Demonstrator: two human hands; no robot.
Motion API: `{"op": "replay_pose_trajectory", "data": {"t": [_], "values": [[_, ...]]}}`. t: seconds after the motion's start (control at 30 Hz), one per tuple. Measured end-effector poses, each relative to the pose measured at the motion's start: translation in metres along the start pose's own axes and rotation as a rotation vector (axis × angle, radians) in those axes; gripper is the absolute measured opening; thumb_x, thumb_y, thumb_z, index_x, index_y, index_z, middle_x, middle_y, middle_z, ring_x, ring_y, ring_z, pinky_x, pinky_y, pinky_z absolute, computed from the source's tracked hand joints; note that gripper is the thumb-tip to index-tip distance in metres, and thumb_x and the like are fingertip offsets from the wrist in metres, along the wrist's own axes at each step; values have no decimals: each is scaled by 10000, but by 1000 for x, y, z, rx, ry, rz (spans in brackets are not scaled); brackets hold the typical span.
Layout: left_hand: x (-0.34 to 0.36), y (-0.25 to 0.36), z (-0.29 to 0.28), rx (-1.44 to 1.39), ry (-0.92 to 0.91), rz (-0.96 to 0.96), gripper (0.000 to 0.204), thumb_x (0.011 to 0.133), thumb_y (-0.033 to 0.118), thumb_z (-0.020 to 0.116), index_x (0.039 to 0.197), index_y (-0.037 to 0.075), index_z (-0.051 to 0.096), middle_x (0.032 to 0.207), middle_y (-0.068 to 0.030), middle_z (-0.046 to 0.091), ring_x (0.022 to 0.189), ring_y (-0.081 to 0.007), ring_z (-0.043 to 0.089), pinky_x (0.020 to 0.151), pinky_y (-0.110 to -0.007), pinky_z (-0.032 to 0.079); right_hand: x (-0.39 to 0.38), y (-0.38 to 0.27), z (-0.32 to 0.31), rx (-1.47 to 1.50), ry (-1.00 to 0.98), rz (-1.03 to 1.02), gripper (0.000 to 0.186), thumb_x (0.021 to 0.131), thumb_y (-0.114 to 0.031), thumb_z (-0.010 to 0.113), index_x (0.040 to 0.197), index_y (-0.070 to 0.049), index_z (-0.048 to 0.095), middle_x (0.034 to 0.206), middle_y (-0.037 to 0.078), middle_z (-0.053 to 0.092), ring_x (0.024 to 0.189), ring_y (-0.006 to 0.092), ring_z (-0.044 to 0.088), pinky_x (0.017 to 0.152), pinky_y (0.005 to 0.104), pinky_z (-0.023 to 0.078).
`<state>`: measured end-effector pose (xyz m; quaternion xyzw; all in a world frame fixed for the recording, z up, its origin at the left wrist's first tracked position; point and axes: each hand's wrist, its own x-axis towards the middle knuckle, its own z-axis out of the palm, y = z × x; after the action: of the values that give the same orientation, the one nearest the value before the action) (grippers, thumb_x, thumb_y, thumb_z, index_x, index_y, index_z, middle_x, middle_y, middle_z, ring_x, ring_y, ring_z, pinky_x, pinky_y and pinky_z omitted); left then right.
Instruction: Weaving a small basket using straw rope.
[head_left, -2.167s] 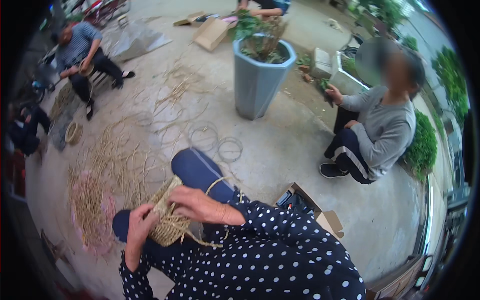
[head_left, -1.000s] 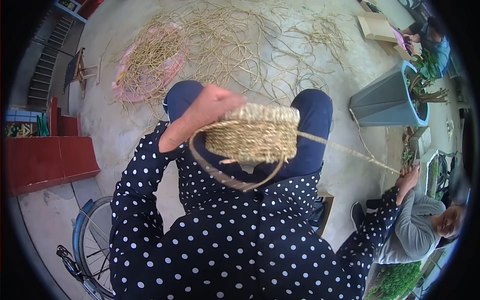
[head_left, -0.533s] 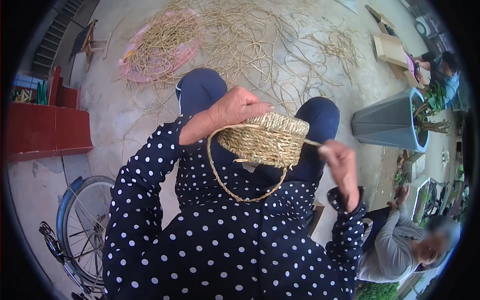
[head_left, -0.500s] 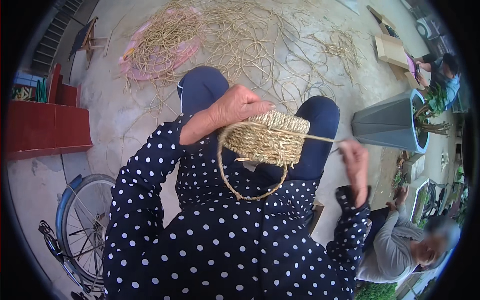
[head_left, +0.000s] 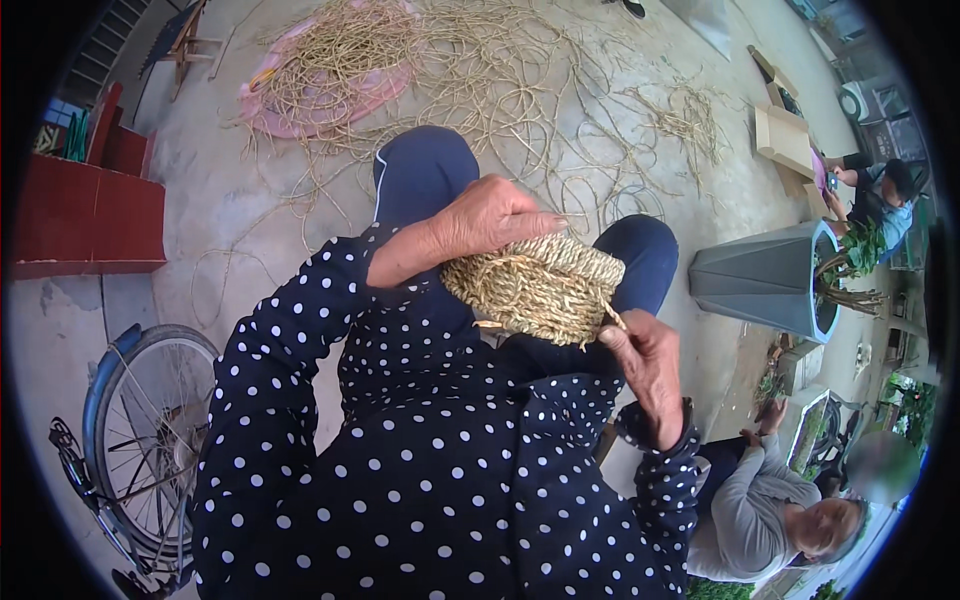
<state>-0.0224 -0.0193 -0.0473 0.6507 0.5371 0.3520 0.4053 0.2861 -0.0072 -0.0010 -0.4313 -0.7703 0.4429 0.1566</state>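
Observation:
A small woven straw basket (head_left: 530, 290) rests tilted over my lap, between my knees. My left hand (head_left: 495, 218) grips its far upper rim, with the thumb lying along the edge and the fingers hidden behind. At the basket's right lower corner, my right hand (head_left: 648, 362) pinches a short end of twisted straw cord (head_left: 614, 318) between thumb and fingers. The cord runs up from that pinch against the weave. A loose straw end sticks out at the lower left of the basket.
A tangled heap of straw cord (head_left: 350, 60) lies on a pink sheet (head_left: 300, 118), spreading across the concrete floor. A bicycle (head_left: 150, 430) and red box (head_left: 90, 215) stand left. A grey planter (head_left: 755, 280) is right, with one person (head_left: 760, 510) seated nearby and another (head_left: 885, 195) beyond.
My right hand has come in from the right to the basket's corner. The cord loop that hung below the basket and the taut strand are no longer seen.

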Motion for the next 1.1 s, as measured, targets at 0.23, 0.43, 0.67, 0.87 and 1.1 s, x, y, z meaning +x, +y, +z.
{"op": "replay_pose_trajectory", "data": {"t": [0.23,0.43,0.67,0.87,1.1], "values": [[-2,18,-1,-14,23,-27,493,882,474,633,749,3,694,581,-121,608,491,-191,543,533,-339,439,-29,114,-89,108,290,180,264,911,-186,602,703,-44,521,663,-58,419,655,58,379,584,242,303],[8,7,-10,-40,-23,-85,502,896,475,610,764,-4,677,590,-101,586,551,-156,536,583,-326,443,-4,95,-47,-121,420,221,330,907,-102,600,1233,-45,598,1108,102,657,766,143,594,693,283,495],[1,56,-16,390,-211,31,587,689,332,800,1149,43,576,1044,-155,625,1006,-346,591,886,-427,459,9,-7,-10,-85,397,-204,334,836,-104,669,1154,-20,615,1116,154,640,1071,308,600,940,374,458],[-25,24,18,363,113,274,546,739,358,756,1161,57,581,1041,-108,594,1019,-303,551,887,-394,387,20,-16,18,-160,328,-348,397,809,-129,696,1179,-25,596,1198,178,584,1123,361,549,970,408,440],[-30,42,22,315,230,168,423,725,318,751,1026,52,617,965,-119,627,967,-297,587,874,-382,392,-13,-11,28,-9,522,-237,122,865,-52,635,982,-16,643,825,114,664,706,249,637,682,324,509]]}}
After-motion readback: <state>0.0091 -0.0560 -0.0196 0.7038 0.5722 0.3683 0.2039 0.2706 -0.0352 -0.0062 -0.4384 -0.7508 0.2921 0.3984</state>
